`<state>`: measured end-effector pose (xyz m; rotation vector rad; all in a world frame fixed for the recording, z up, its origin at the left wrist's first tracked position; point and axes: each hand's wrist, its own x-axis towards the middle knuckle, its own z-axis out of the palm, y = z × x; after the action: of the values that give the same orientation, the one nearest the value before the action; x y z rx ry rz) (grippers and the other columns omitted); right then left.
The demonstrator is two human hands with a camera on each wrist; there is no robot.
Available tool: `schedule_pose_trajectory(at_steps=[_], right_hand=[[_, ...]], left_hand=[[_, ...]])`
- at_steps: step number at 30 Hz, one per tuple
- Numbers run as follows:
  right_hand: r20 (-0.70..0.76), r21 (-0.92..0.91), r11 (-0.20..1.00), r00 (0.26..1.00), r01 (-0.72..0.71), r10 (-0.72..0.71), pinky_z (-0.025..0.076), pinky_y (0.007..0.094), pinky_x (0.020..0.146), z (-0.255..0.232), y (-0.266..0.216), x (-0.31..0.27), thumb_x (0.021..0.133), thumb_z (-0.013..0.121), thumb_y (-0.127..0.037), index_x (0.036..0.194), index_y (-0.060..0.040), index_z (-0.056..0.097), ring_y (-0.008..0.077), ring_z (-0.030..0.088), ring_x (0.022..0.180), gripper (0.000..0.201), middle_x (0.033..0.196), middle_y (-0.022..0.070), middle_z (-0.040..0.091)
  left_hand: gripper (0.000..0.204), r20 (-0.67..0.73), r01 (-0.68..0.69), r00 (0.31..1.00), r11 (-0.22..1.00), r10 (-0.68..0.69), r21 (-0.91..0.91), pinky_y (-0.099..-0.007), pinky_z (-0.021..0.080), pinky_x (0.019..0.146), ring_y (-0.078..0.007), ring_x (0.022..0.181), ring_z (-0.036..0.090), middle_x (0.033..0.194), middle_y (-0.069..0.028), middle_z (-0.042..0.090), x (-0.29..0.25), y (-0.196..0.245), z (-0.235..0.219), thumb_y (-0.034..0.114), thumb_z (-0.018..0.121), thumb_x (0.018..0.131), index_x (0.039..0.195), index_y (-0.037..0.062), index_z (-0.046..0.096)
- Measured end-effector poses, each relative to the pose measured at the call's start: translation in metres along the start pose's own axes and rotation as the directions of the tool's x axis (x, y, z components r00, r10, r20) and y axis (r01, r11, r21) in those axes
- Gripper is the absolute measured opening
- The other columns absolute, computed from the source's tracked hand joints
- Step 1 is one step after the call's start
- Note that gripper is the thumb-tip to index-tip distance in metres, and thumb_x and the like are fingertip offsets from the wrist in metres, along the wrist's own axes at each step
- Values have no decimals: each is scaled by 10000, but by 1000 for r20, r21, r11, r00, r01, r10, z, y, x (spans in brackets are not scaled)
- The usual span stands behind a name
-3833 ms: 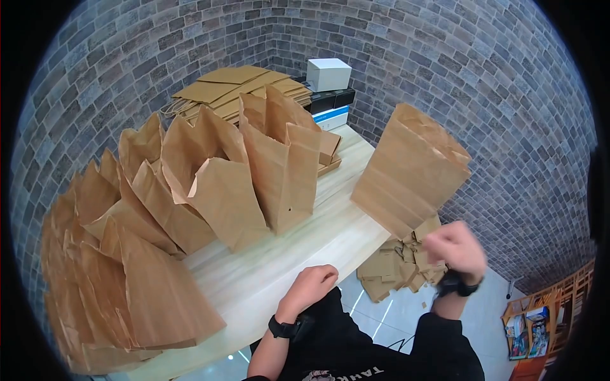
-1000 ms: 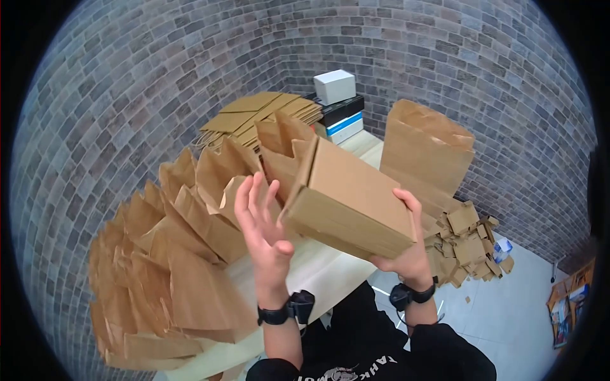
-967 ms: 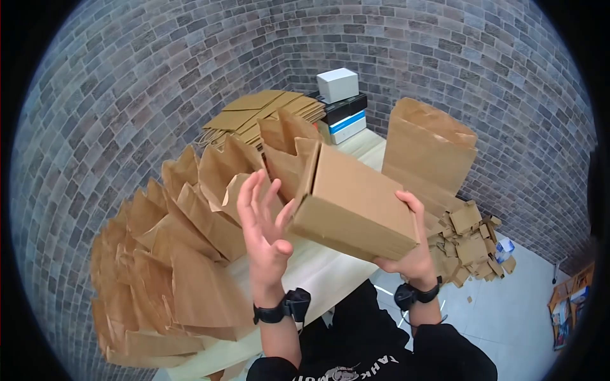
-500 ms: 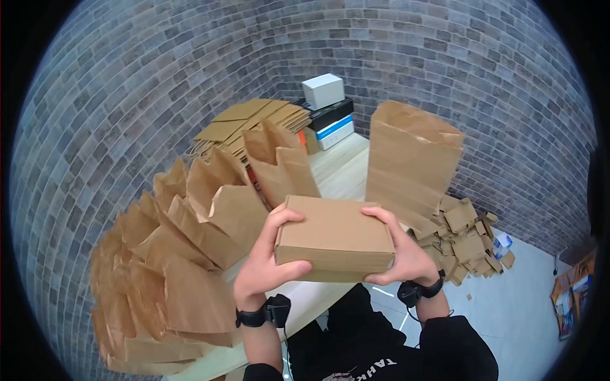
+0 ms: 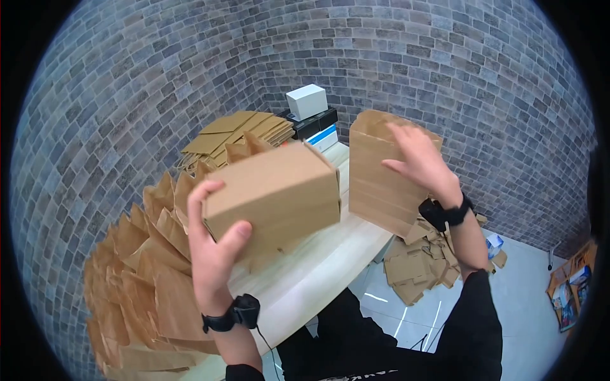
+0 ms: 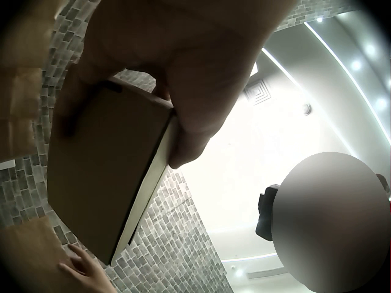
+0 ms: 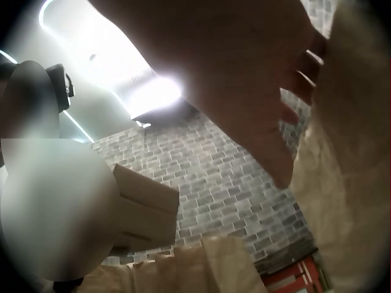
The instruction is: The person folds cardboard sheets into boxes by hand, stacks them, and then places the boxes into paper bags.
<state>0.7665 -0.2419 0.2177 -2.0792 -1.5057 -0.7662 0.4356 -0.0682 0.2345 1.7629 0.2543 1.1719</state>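
Note:
A closed brown cardboard box [image 5: 273,197] is held up over the table by my left hand [image 5: 213,260], which grips its left end with the thumb on the near side and fingers over the top. The left wrist view shows the same box [image 6: 104,171] under the fingers. My right hand [image 5: 422,162] has its fingers stretched out at the upper part of a tall brown paper bag [image 5: 378,190], which stands upright at the table's right end. In the right wrist view, the fingers overlap this bag [image 7: 354,159]. The bag's inside is hidden.
Several upright paper bags [image 5: 175,298] crowd the left side of the table [image 5: 305,260]. Behind are a stack of flat kraft bags [image 5: 222,136] and a white box [image 5: 306,101] on other boxes. Flattened cardboard [image 5: 413,267] lies heaped on the floor at right.
Half a second ago both hands held the box in front. The right hand has let go and moved up to the standing bag; the left hand has carried the box leftward and turned it.

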Motion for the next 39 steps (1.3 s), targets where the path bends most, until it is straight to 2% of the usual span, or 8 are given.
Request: schedule_pose_trajectory(at_steps=[4,6,12,18,24,29,32,39], right_hand=[[357,-208,978,931,7,69,461,425,871,11,15,9,764,707,-88,1040,-20,626,334,557,1012,296,927,133,648],[232,-92,971,953,221,-194,428,398,853,-7,8,-5,757,653,-42,831,-20,612,303,561,979,88,816,87,637],[-27,-57,925,926,375,-377,414,356,857,-30,-1,-37,716,618,-22,835,-41,654,246,552,952,126,801,47,617],[-113,-115,938,933,328,-340,474,344,719,-25,1,-65,673,638,-16,849,-39,652,235,584,884,178,836,42,627],[-197,-100,954,934,282,-297,493,348,683,-28,-7,-75,661,649,-34,863,-50,643,228,608,854,202,855,36,633],[-236,-103,958,929,267,-284,506,353,702,-27,-12,-79,664,650,-40,860,-36,651,236,623,876,196,870,54,644],[-246,-49,964,933,261,-264,518,361,724,-23,-13,-82,661,657,-30,857,-23,657,248,630,880,196,869,69,651],[-273,80,965,937,249,-219,542,371,710,-22,-9,-85,640,667,48,865,-6,662,274,634,855,231,860,88,657]], left_hand=[[588,30,-108,994,994,109,-5,-353,469,949,-221,1122,546,1218,-116,542,35,40,14,238,747,799,1308,100,487],[579,83,-150,985,989,150,-11,-344,482,929,-217,1107,561,1204,-122,559,54,55,24,234,748,806,1303,87,489],[612,381,-138,921,982,79,130,-358,501,901,-217,1060,586,1135,-132,596,96,70,85,348,735,789,1288,67,520],[674,509,-187,854,847,-111,498,-373,523,846,-282,966,636,1065,-181,630,110,39,141,368,743,736,1258,-5,534],[651,541,-151,830,880,-135,450,-357,543,812,-275,942,659,1031,-210,654,126,40,152,347,732,738,1245,-19,550],[726,685,-466,691,581,-232,667,-401,528,901,-343,1040,647,1162,-253,636,119,46,180,476,689,747,1320,51,550],[755,671,-309,582,638,-459,705,-423,495,972,-361,1152,605,1262,-238,608,119,35,192,540,651,775,1358,73,536],[601,743,-349,553,705,-377,617,-417,493,959,-357,1147,607,1247,-216,626,113,12,168,461,632,886,1307,36,576]])
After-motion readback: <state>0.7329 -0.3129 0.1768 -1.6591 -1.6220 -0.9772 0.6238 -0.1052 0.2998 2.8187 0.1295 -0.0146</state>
